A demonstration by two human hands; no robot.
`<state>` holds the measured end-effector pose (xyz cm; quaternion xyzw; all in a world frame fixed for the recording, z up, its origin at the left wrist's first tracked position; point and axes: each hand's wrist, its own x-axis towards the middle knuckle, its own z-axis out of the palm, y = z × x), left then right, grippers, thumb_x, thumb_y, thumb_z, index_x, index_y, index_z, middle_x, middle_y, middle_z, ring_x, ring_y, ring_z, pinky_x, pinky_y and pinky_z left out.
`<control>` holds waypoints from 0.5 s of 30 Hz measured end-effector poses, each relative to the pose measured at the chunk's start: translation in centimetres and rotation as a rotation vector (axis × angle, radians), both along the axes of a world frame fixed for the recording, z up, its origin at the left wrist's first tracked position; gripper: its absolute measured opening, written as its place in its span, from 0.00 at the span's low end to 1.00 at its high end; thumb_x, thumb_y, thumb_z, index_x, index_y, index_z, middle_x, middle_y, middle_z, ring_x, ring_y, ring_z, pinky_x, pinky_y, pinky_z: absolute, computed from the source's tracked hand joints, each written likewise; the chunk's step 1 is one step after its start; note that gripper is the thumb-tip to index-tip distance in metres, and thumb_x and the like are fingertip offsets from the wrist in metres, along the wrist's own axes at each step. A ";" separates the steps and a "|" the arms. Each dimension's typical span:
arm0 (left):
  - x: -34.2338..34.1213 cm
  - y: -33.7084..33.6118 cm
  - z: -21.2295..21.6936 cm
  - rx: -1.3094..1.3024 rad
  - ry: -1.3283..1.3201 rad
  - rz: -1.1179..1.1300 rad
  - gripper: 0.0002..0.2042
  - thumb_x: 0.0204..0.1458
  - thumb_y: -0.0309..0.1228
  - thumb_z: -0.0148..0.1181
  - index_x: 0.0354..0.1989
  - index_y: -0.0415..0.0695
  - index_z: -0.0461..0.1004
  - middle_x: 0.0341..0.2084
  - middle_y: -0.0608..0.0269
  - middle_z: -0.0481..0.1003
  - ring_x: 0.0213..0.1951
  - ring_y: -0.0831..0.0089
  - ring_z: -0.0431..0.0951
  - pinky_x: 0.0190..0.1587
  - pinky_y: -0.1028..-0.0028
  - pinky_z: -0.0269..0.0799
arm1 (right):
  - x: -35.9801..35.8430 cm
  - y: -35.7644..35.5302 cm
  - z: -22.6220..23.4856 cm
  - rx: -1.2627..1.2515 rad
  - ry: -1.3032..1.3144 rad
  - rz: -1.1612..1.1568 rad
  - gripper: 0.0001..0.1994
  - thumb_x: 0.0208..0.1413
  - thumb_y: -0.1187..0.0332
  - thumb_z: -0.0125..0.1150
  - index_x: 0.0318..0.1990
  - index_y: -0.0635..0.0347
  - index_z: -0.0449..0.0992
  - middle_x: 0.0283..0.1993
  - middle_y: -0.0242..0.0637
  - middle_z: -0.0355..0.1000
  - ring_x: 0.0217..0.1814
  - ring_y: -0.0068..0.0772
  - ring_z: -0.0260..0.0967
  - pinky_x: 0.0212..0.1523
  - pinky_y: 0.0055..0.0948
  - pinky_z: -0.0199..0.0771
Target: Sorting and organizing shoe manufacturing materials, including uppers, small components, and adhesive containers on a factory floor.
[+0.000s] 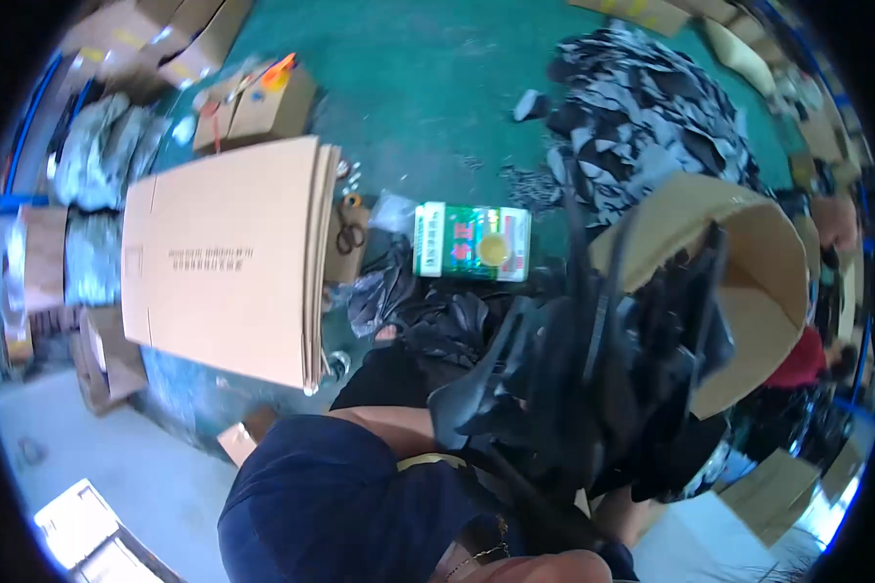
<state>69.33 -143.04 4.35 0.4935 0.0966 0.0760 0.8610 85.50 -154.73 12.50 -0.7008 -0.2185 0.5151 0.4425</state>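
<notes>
A large bundle of thin black flexible offcuts (593, 360) fills the space in front of me, raised close and partly smeared by motion. Long strips stick up from it and ragged flaps hang at its sides. My left forearm (394, 426) runs in behind the bundle, and that hand is hidden by it. On the other side my right arm (624, 515) reaches up under the pieces; its fingers are covered too. Just right of the bundle, a round-walled cardboard container (763, 291) leans with its mouth toward me. More black pieces (447, 325) lie on the floor by my legs.
A stack of flat cartons (224, 262) stands at left, with scissors (348, 233) beside it. Ahead sits a green and white rectangular can (472, 241) with a yellowish round spot on top. A heap of grey-black scraps (651, 117) covers the far right floor. An opened box (258, 107) stands far left.
</notes>
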 end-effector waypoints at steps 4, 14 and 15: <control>-6.7 4.8 -7.0 -0.139 0.197 0.179 0.34 0.45 0.39 0.51 0.61 0.42 0.45 0.57 0.52 0.51 0.59 0.58 0.52 0.59 0.63 0.47 | -0.3 4.6 -5.4 -0.087 0.282 0.127 0.34 0.47 0.58 0.53 0.61 0.61 0.50 0.59 0.39 0.56 0.60 0.35 0.53 0.59 0.29 0.50; -18.6 -5.6 -24.2 -0.596 0.669 0.323 0.32 0.49 0.46 0.49 0.60 0.44 0.48 0.57 0.54 0.53 0.58 0.58 0.55 0.58 0.63 0.52 | -1.2 11.9 -30.1 -0.430 0.324 0.614 0.29 0.53 0.54 0.49 0.60 0.59 0.54 0.53 0.37 0.64 0.57 0.27 0.58 0.56 0.25 0.53; -17.6 -4.8 -26.5 -0.626 0.718 0.347 0.32 0.50 0.46 0.48 0.60 0.44 0.48 0.57 0.55 0.53 0.58 0.58 0.55 0.57 0.63 0.53 | -1.7 13.9 -31.6 -0.613 0.631 0.338 0.28 0.53 0.52 0.48 0.58 0.58 0.57 0.54 0.37 0.63 0.55 0.28 0.59 0.55 0.25 0.55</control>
